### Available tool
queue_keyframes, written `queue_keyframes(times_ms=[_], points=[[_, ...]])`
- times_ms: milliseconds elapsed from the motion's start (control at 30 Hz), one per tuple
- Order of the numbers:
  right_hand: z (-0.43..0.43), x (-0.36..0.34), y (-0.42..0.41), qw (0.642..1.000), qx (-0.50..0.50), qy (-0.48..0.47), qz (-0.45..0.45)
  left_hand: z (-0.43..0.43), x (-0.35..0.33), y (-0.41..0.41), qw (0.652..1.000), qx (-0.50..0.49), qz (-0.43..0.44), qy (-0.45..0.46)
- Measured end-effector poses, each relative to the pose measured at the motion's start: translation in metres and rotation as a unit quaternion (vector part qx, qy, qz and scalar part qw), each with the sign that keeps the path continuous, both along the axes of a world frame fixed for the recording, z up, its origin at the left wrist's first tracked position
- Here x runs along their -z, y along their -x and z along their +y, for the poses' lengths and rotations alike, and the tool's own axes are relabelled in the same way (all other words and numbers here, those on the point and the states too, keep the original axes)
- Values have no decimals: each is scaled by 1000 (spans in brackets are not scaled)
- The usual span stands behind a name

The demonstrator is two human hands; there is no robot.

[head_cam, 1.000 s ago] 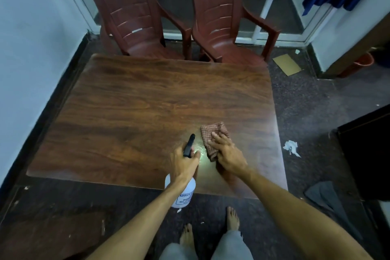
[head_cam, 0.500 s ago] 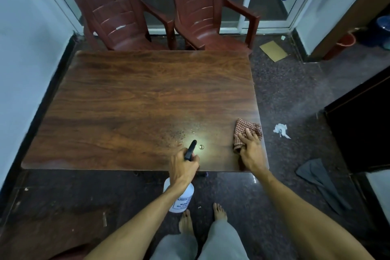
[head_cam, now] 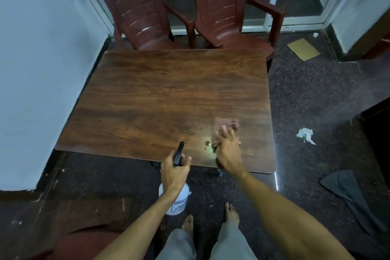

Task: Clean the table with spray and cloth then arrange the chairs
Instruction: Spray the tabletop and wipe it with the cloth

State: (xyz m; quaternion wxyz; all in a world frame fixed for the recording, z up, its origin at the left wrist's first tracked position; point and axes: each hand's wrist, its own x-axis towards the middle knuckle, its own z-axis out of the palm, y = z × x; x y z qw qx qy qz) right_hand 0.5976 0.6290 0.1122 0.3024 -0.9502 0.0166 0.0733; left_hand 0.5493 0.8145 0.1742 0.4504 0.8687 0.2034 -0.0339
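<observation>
A dark wooden table [head_cam: 168, 95] fills the middle of the view. My left hand [head_cam: 174, 172] grips a white spray bottle [head_cam: 176, 201] by its black trigger head, held just off the near edge. My right hand [head_cam: 226, 150] presses a checked brown cloth [head_cam: 229, 125] flat on the near right part of the tabletop; the cloth is blurred by motion. A few droplets [head_cam: 207, 143] glisten left of the cloth. Two maroon plastic armchairs, one [head_cam: 143, 12] at the left and one [head_cam: 228, 6] at the right, stand side by side behind the far edge.
A white wall [head_cam: 38, 59] runs close along the table's left side. On the dark floor to the right lie a crumpled white tissue [head_cam: 306, 135], a piece of cardboard [head_cam: 304, 48] and a grey cloth [head_cam: 350, 192]. My bare feet [head_cam: 231, 212] stand near the table's front edge.
My right hand has swept the cloth from the table's right edge back leftward toward the droplets. The left hand with the spray bottle has stayed near the front edge.
</observation>
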Motion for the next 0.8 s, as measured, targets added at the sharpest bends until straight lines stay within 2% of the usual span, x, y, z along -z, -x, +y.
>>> queue_keyframes(times_ms=[67,100,133,233,267,300,400,467,567,667,733,800], points=[[28,5,10,986,-165,20,-22,11,2,-1,1000,-5,-2,-1],[29,6,10,980,-196,22,-22,16,3,-2,1000,-4,-2,1],[26,6,5,986,-168,13,-13,22,5,-3,1000,-3,-1,7],[27,7,-14,999,44,13,16,43,6,-3,1000,-10,-8,21],[42,7,-17,997,55,38,23,54,7,-2,1000,-12,-10,21],[60,7,-18,998,27,55,24,62,8,-1,1000,-11,-11,21],[119,7,-10,988,-147,38,4,83,13,2,1000,-3,-16,8],[126,4,-4,983,-183,25,0,96,17,3,1000,7,-13,-2],[81,8,13,999,-26,21,1,109,21,6,1000,25,-4,3],[7,13,37,983,185,21,-7,107,20,8,999,44,-7,16],[-1,6,46,978,208,17,12,100,21,9,998,57,-7,23],[16,4,56,994,105,31,18,88,26,11,996,81,3,24]])
